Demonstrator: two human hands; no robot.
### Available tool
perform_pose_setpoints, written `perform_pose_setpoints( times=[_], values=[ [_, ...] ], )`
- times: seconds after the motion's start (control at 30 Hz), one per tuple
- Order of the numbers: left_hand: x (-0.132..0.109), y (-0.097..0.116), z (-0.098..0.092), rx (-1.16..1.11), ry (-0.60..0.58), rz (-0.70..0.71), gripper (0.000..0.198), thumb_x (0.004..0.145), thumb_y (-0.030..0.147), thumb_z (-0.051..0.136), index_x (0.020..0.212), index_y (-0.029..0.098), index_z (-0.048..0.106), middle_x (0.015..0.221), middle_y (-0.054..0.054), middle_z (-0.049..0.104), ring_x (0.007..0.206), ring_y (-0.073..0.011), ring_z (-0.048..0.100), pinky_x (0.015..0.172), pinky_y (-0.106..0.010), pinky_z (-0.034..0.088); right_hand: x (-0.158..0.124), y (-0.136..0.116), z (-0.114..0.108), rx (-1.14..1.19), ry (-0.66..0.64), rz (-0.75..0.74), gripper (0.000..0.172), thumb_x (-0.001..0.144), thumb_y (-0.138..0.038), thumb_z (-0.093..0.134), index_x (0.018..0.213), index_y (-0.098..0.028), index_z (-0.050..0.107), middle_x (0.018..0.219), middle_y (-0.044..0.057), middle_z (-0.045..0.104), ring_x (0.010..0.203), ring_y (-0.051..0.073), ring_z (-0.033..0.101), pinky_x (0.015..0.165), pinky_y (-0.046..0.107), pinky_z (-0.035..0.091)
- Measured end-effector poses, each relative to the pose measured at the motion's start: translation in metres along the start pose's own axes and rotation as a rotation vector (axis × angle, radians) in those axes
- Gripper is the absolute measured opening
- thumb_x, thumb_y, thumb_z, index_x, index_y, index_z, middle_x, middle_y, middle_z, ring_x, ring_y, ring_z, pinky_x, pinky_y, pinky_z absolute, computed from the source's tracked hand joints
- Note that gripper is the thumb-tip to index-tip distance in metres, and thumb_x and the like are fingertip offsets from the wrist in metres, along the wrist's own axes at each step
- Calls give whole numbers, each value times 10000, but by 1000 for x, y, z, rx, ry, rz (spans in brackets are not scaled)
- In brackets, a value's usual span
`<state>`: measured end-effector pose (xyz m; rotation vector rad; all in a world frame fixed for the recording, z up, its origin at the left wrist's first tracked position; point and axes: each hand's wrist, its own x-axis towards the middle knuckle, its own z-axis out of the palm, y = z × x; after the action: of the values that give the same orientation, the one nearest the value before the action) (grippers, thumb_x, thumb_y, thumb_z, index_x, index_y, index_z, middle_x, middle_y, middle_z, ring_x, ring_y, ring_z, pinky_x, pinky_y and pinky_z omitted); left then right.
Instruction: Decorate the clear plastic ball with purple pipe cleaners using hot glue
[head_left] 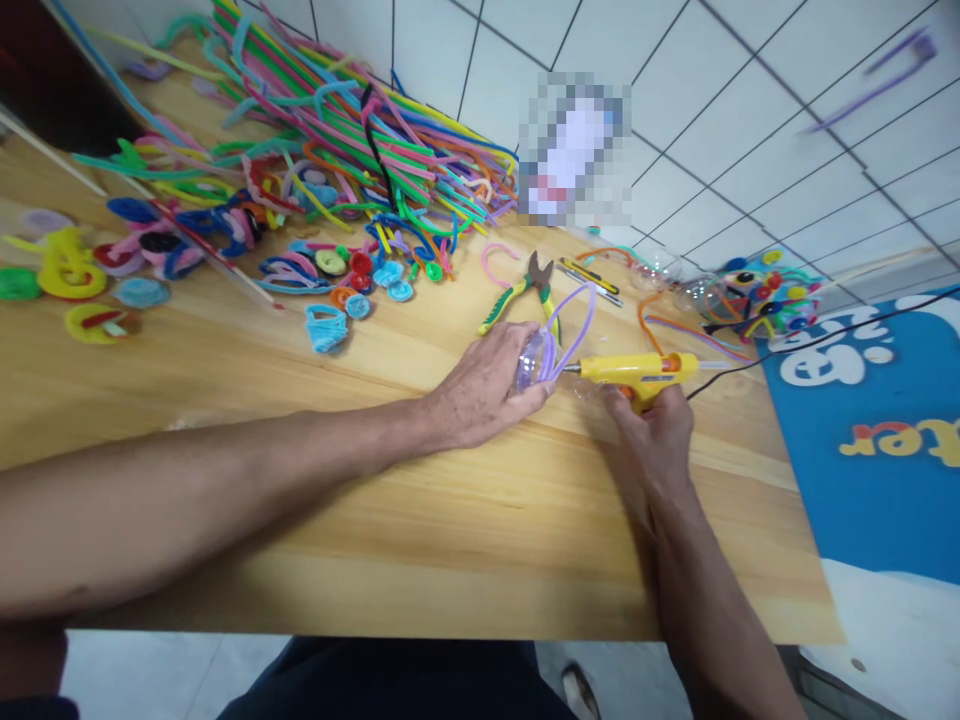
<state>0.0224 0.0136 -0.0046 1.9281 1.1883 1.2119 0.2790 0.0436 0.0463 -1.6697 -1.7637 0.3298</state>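
My left hand [491,385] is closed around a clear plastic ball [529,362] with purple pipe cleaners [551,350] on it, some standing up in a loop. In my right hand [652,425] is a yellow hot glue gun [637,370], held by its grip. Its metal nozzle points left and meets the purple pipe cleaners, or comes very close; I cannot tell which. A glue stick sticks out of the gun's back end. Just behind the ball lie pliers [536,285] with green and yellow handles, their jaws pointing away from me.
Bundled pipe cleaners [337,120] lie at the back left, with coiled shapes [360,275] before them. Craft knives [592,278] rest past the pliers. A decorated, colourful ball [772,295] and the gun's black cord [810,345] are at right. A blurred phone-like object [574,150] leans against the tiles.
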Motion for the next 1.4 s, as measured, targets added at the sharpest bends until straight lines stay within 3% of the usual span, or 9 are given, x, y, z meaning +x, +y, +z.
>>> perform_pose_setpoints(
  times=[0.2,0.4,0.9,1.4],
  values=[
    [1,2,0,14,-5,-4,608,1043,442,599,1550,134,465,1568,-249,611,1502,-388,582,1269,-611,504,0,-1,0,-34,5,-18,295,757,-510,716,733,-262,560,603,-45,516,581,136,382,526,297,322],
    [1,3,-1,4,2,2,577,1043,439,616,1545,190,476,1563,-214,624,1494,-374,591,1270,-608,508,-1,-2,0,-21,1,-16,293,758,-515,717,740,-260,573,614,-38,527,588,139,391,527,296,327],
    [1,3,0,22,4,0,572,1041,424,629,1538,181,482,1556,-214,626,1490,-373,600,1256,-595,524,0,1,0,1,-14,-34,263,767,-484,714,740,-253,593,619,-33,544,582,140,414,544,302,391],
    [1,4,-1,7,-5,-18,587,1035,432,620,1544,178,472,1567,-222,618,1502,-374,586,1270,-612,507,1,2,-2,-16,4,-6,274,743,-485,722,708,-266,561,578,-56,490,553,129,361,510,293,341]
  ],
)
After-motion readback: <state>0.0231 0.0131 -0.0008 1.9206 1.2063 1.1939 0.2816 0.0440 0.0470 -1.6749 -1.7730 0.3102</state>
